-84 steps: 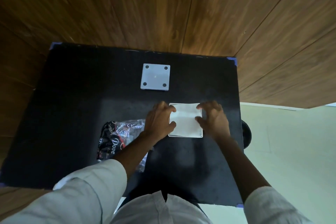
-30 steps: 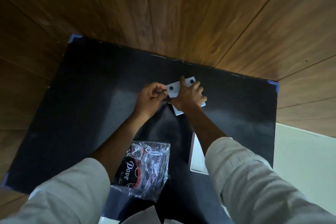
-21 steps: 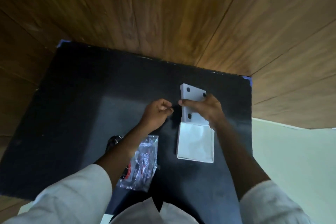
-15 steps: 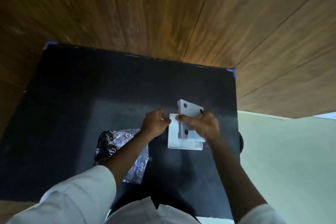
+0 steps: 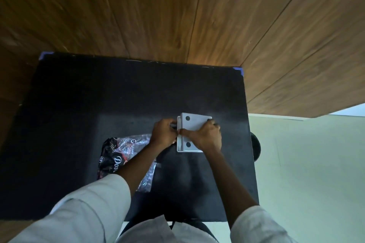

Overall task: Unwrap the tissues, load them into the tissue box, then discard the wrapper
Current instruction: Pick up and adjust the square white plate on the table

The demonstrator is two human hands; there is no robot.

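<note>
We see the flat white plastic tissue box (image 5: 182,147) lying toward the right edge of the black square worktop (image 5: 79,104), about midway between its far and near edges. On top of it sits the pale grey square lid with dark round dots (image 5: 194,123), nearly lined up with the box — a thin strip of the box shows along the lid's left and near sides. The right hand (image 5: 203,136) lies flat over the lid's near right part, fingers closed down on it and the thumb along its left side. The left hand (image 5: 164,134) is curled at the left edge of box and lid, fingertips pinched there; what exactly they grip we cannot tell. Whether tissues are inside the box is hidden by the lid. The crumpled clear plastic wrapper with black and red print (image 5: 116,156) lies on the worktop just left of the left wrist — partly under that forearm, and it looks emptied.
</note>
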